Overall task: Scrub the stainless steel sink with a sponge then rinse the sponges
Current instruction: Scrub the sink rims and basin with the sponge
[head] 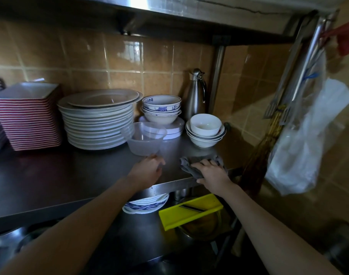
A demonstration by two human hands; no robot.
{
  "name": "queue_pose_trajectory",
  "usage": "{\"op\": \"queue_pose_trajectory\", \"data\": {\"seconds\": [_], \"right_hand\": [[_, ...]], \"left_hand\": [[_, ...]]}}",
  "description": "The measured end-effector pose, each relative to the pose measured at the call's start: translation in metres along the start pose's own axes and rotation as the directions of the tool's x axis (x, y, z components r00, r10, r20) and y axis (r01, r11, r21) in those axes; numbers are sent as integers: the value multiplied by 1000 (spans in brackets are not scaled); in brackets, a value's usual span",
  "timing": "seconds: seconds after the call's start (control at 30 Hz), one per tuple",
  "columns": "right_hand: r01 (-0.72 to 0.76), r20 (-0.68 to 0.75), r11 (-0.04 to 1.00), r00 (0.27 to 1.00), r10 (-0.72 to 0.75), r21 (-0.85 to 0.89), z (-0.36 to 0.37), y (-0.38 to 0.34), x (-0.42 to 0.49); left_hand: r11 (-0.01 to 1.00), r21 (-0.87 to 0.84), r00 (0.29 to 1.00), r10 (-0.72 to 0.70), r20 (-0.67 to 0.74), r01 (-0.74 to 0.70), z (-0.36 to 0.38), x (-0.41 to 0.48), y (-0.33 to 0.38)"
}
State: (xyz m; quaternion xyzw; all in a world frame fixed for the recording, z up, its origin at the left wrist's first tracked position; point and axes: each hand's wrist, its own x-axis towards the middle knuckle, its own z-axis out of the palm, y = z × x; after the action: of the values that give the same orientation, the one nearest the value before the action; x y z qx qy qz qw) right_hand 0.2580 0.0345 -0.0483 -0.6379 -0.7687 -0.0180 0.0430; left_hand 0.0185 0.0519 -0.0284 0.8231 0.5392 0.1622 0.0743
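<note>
My right hand (211, 172) presses a crumpled grey cloth (191, 165) flat on the stainless steel shelf (90, 175), near its front right corner. My left hand (150, 167) grips the near rim of a clear plastic bowl (145, 138), which is tilted and lifted a little off the shelf. No sink and no sponge are in view.
On the shelf stand red-edged square plates (29, 116), a stack of white round plates (98, 120), blue-patterned bowls (161, 109), white bowls (205, 129) and a steel jug (196, 94). Below lie patterned plates (146, 204) and a yellow tray (189, 212). Plastic bags (308, 139) hang at the right.
</note>
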Motion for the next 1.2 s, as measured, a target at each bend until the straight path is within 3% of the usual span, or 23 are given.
{"op": "queue_pose_trajectory", "data": {"seconds": [0.2,0.7,0.87,1.2], "right_hand": [[-18,-148,996,989,31,93,0,-4,-12],[-23,-270,921,953,138,389,-26,-9,-74],[-118,-188,853,951,244,509,-17,-5,-114],[-316,-15,797,926,377,515,32,4,-205]], "left_hand": [[1000,-15,1000,-6,6,6,-2,-13,-3],[993,-96,997,65,-40,-69,0,-47,12],[984,-122,992,125,-30,-128,8,-73,27],[953,-188,968,249,32,-239,69,-119,49]]}}
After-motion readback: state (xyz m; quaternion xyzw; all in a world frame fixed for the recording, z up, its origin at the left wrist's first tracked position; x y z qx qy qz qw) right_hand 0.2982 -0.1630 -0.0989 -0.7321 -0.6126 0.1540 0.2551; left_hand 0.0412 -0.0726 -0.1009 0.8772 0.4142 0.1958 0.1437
